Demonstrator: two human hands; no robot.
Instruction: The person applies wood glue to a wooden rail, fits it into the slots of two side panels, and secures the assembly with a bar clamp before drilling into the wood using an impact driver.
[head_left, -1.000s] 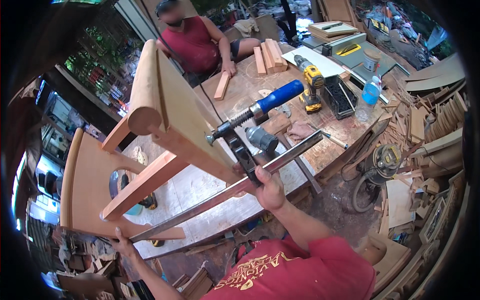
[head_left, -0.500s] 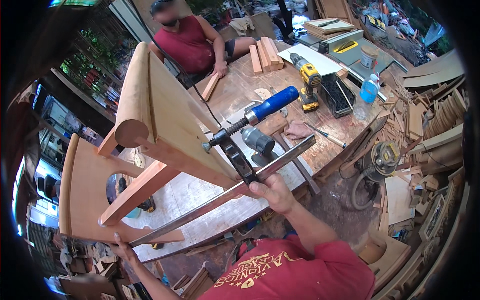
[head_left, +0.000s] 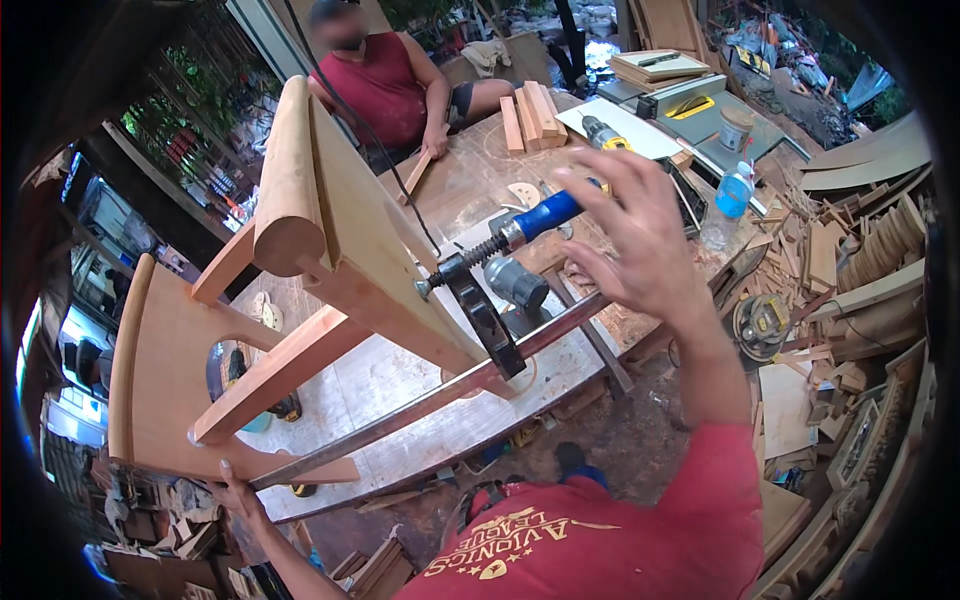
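A long metal bar clamp (head_left: 400,425) spans the lower edges of a wooden frame of two curved side panels joined by rails. Its blue handle (head_left: 550,215) and threaded screw stand out from the black sliding jaw (head_left: 485,312) beside the nearer panel (head_left: 385,290). My right hand (head_left: 640,235) is raised at the handle's end, fingers spread and not wrapped round it. At the clamp's far left end, my left hand (head_left: 238,492) holds the bar against the other panel (head_left: 165,370), its thumb pointing up; its other fingers are partly hidden.
A grey power tool (head_left: 515,280) lies behind the clamp on the workbench (head_left: 470,190). Further back are wood strips (head_left: 530,115), a yellow drill (head_left: 605,135) and a bottle (head_left: 733,195). Across the bench a person (head_left: 385,90) holds a wood piece. Scrap wood and a shop vacuum (head_left: 762,322) occupy the right.
My right hand has let go of the bar near the sliding jaw and risen to the blue handle, fingers spreading. My left hand stays at the bar's other end.
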